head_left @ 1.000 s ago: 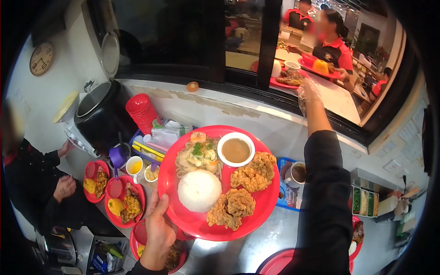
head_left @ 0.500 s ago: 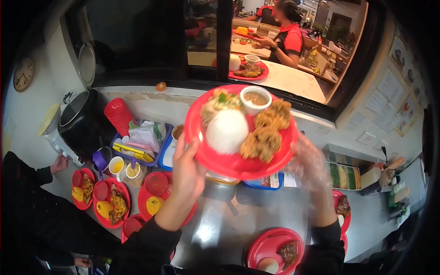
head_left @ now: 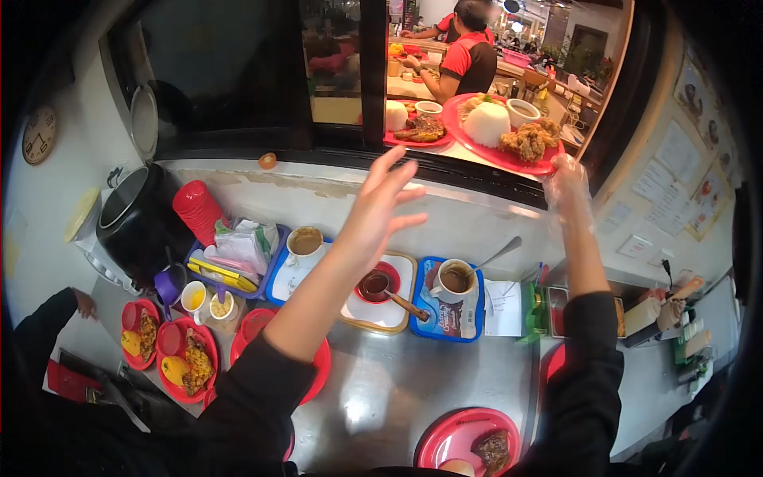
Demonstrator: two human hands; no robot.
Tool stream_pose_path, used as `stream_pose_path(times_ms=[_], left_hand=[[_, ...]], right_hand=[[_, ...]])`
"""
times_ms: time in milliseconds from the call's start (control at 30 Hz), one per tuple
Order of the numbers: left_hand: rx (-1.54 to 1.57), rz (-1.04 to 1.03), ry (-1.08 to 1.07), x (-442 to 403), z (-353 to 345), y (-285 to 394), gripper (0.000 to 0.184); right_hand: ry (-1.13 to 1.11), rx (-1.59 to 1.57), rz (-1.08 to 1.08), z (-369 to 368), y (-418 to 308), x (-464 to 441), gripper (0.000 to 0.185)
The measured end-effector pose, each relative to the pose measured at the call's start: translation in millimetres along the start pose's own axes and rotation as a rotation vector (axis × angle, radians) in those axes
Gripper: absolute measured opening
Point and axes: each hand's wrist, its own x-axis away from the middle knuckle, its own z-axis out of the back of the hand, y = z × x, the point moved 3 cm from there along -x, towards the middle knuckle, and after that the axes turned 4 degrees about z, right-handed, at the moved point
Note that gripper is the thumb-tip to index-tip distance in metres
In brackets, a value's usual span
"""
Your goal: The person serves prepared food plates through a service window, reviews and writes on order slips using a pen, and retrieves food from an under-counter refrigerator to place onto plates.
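My right hand [head_left: 569,187], in a clear plastic glove, grips the right edge of a red plate [head_left: 509,159] at the window opening. On that plate are a white rice mound [head_left: 486,125], fried chicken [head_left: 531,141], noodles and a white cup of brown sauce [head_left: 522,112]. Left of and below the plate, my left hand [head_left: 385,203] is bare, its fingers spread and touching nothing. Another red plate, with rice and grilled meat [head_left: 423,128], rests on the ledge beyond the window, beside the held plate.
Below the window stand sauce cups on trays [head_left: 474,327], a ladle and a blue basket [head_left: 276,238]. Red plates of food [head_left: 208,338] line the left counter; one with meat [head_left: 494,451] is at the front. People in red and black are beyond the window; another person's hand [head_left: 85,303] is left.
The plate has moved up and away from me to the window opening. My left hand has let go of it and opened. The person beyond the window has turned away.
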Motion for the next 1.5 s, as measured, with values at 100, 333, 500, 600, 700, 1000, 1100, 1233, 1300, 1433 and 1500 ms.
stream_pose_path(times_ms=[100,333,500,600,700,1000,1100,1233,1300,1433,1500], left_hand=[[-0.128,-0.024,0.062,59,45,12,0.051],[-0.455,-0.146,0.59,205,158,58,0.048],[-0.577,-0.226,0.88,279,176,89,0.042],[-0.589,-0.202,0.988,311,189,89,0.041],[-0.599,-0.157,1.055,340,200,77,0.038],[-0.85,0.226,0.884,385,290,-4,0.026],[-1.13,0.225,0.806,381,315,-10,0.024],[-1.603,0.613,0.667,448,357,-31,0.024],[-1.497,1.282,0.212,498,389,-73,0.027],[-0.128,0.726,0.85,562,382,-139,0.029],[0.162,0.475,0.825,564,361,-158,0.034]], right_hand=[[-0.155,0.486,0.337,12,4,-13,0.022],[-0.022,0.269,0.009,104,107,-119,0.02],[-0.266,0.528,-0.016,113,109,-151,0.023],[-0.107,0.367,-0.328,178,141,-215,0.032],[-0.272,1.059,0.239,119,89,-169,0.025],[-0.745,0.307,-0.304,-159,56,308,0.026],[-0.866,0.304,-0.901,-138,159,443,0.025],[-0.841,0.039,-1.195,-143,175,576,0.025],[-0.651,-0.025,-1.135,-154,175,612,0.028],[-0.265,-0.249,-0.816,-178,186,613,0.022],[-0.208,-0.251,-0.841,-198,180,597,0.022]])
